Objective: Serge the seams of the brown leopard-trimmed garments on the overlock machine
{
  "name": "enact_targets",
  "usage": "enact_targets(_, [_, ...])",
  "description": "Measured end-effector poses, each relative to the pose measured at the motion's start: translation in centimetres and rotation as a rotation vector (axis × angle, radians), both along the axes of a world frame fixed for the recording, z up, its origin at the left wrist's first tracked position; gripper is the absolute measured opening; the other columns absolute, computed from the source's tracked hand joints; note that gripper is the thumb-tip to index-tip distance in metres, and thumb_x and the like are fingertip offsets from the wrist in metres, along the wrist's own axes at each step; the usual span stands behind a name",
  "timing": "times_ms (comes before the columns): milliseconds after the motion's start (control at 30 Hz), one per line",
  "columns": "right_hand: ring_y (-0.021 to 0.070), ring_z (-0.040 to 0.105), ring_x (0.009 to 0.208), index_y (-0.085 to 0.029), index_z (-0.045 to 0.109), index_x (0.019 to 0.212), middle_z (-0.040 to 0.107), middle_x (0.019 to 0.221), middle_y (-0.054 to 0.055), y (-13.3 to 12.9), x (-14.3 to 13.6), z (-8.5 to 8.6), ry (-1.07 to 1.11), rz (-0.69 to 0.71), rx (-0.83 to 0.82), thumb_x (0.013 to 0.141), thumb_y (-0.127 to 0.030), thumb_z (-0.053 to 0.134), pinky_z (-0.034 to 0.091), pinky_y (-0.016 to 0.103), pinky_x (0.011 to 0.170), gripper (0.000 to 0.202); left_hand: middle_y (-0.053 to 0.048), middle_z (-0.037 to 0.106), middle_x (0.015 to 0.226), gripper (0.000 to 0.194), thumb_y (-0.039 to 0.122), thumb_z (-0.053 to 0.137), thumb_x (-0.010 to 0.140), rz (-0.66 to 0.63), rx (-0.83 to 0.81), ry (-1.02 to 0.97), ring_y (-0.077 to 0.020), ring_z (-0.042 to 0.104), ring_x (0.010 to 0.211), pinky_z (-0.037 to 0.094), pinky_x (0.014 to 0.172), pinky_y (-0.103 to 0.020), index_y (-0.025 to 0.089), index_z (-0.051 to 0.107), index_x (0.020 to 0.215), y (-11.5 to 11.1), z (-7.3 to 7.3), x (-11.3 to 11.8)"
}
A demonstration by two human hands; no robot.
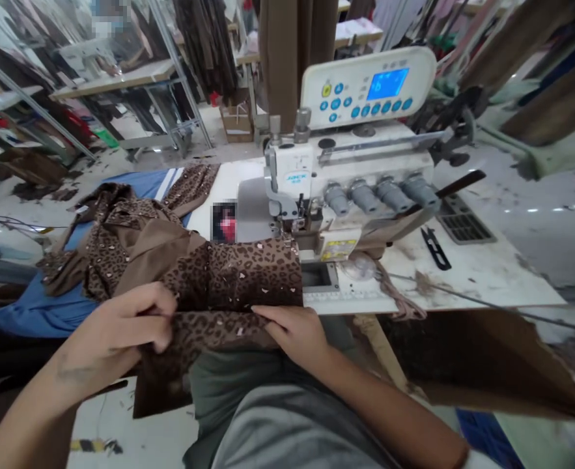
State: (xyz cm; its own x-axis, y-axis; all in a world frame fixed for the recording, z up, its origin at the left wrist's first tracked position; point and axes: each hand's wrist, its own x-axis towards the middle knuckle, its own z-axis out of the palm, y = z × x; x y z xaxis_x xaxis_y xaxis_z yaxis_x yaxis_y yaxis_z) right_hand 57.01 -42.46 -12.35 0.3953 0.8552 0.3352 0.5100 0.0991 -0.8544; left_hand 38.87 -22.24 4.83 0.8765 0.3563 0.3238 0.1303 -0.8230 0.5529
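Observation:
Brown leopard-print fabric [252,270] lies across the front of the white sewing machine [292,172], its right edge below the needle area, and hangs over the table's front edge. My left hand [138,322] has its fingers curled round the fabric at the left. My right hand [294,332] pinches the fabric between thumb and fingers at the front edge, below the machine head. More of the same garment, with plain brown parts [157,251], is bunched up on the left over a blue cloth [47,306].
Black thread snips [435,249] lie on the table [502,280] right of the machine, near a vent grille [465,218]. Twisted cloth strips [399,296] hang at the front edge. Behind stand racks, hanging garments and a cardboard box [237,122].

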Motion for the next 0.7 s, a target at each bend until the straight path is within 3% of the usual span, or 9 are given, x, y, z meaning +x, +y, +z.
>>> enact_targets(67, [0.0177, 0.081, 0.088, -0.032, 0.078, 0.127, 0.083, 0.110, 0.000, -0.4, -0.1, -0.6, -0.075, -0.005, 0.010, 0.100, -0.023, 0.062, 0.062, 0.026, 0.086, 0.032, 0.000, 0.060, 0.059, 0.030, 0.031, 0.067, 0.088, -0.072, -0.006, -0.022, -0.0165, 0.056, 0.047, 0.042, 0.036, -0.030, 0.027, 0.063, 0.059, 0.2, -0.9, -1.0])
enact_targets(167, [0.0184, 0.081, 0.086, -0.030, 0.073, 0.136, 0.083, 0.111, 0.002, -0.5, -0.2, -0.6, -0.133, 0.029, 0.032, 0.100, -0.022, 0.063, 0.063, 0.027, 0.086, 0.038, 0.000, 0.067, 0.072, 0.015, 0.023, 0.075, 0.079, -0.090, 0.149, -0.168, -0.0210, 0.064, 0.064, 0.051, 0.050, -0.036, 0.032, 0.071, 0.067, 0.3, -2.1, -2.6])
enact_targets(233, [0.0191, 0.081, 0.087, -0.029, 0.073, 0.136, 0.082, 0.111, 0.002, -0.5, -0.3, -0.3, -0.139, 0.062, 0.054, 0.101, -0.022, 0.061, 0.063, 0.028, 0.085, 0.038, 0.000, 0.073, 0.083, 0.019, 0.017, 0.073, 0.077, -0.096, 0.208, -0.196, -0.0253, 0.068, 0.076, 0.054, 0.061, -0.042, 0.032, 0.072, 0.068, 0.4, -2.6, -3.8])
enact_targets(367, [0.0177, 0.081, 0.091, -0.033, 0.075, 0.133, 0.083, 0.108, 0.000, -1.5, -0.2, 0.8, -0.047, 0.125, 0.129, 0.103, -0.022, 0.059, 0.064, 0.027, 0.086, 0.035, -0.002, 0.078, 0.095, 0.018, 0.017, 0.066, 0.086, -0.144, -0.005, -0.177, -0.0291, 0.074, 0.086, 0.061, 0.072, -0.047, 0.032, 0.074, 0.080, 0.0, -3.1, -4.3])
enact_targets(467, [0.0180, 0.078, 0.102, -0.030, 0.078, 0.126, 0.075, 0.132, 0.005, -3.3, 0.1, 1.0, 0.074, 0.099, 0.171, 0.104, -0.021, 0.061, 0.062, 0.028, 0.093, 0.030, -0.001, 0.077, 0.096, 0.018, 0.023, 0.071, 0.090, 0.030, -0.115, -0.257, -0.0219, 0.072, 0.082, 0.059, 0.069, -0.037, 0.034, 0.077, 0.103, -1.3, -3.5, -0.5])
enact_targets(533, [0.0193, 0.077, 0.104, -0.025, 0.082, 0.113, 0.063, 0.149, 0.010, -4.3, 0.4, 0.5, 0.165, -0.014, 0.108, 0.103, -0.025, 0.063, 0.060, 0.031, 0.097, 0.021, 0.000, 0.075, 0.091, 0.013, 0.024, 0.068, 0.095, 0.042, -0.029, -0.247, -0.0166, 0.070, 0.079, 0.055, 0.070, -0.031, 0.031, 0.077, 0.099, -2.3, -4.0, 4.0])
enact_targets(567, [0.0193, 0.076, 0.100, -0.022, 0.083, 0.102, 0.063, 0.146, 0.012, -4.5, 0.6, 0.1, 0.202, -0.076, 0.054, 0.103, -0.029, 0.064, 0.059, 0.031, 0.094, 0.020, 0.001, 0.075, 0.089, 0.012, 0.023, 0.066, 0.097, 0.003, 0.024, -0.220, -0.0151, 0.069, 0.079, 0.054, 0.072, -0.029, 0.028, 0.077, 0.095, -2.7, -4.3, 6.4])
enact_targets(633, [0.0171, 0.071, 0.081, -0.018, 0.074, 0.075, 0.075, 0.111, 0.010, -4.6, 0.8, -0.8, 0.243, -0.100, -0.060, 0.103, -0.036, 0.064, 0.057, 0.029, 0.078, 0.035, 0.000, 0.075, 0.088, 0.011, 0.025, 0.069, 0.097, -0.049, 0.079, -0.179, -0.0145, 0.069, 0.081, 0.053, 0.079, -0.028, 0.025, 0.077, 0.090, -3.1, -5.0, 10.6])
enact_targets(700, [0.0141, 0.058, 0.063, -0.019, 0.057, 0.059, 0.063, 0.070, 0.001, -4.3, 0.8, -1.7, 0.240, -0.017, -0.133, 0.105, -0.041, 0.060, 0.046, 0.025, 0.061, 0.051, 0.000, 0.076, 0.091, 0.007, 0.028, 0.073, 0.095, -0.009, 0.056, -0.161, -0.0154, 0.070, 0.085, 0.052, 0.082, -0.028, 0.024, 0.078, 0.091, -3.0, -5.7, 13.1])
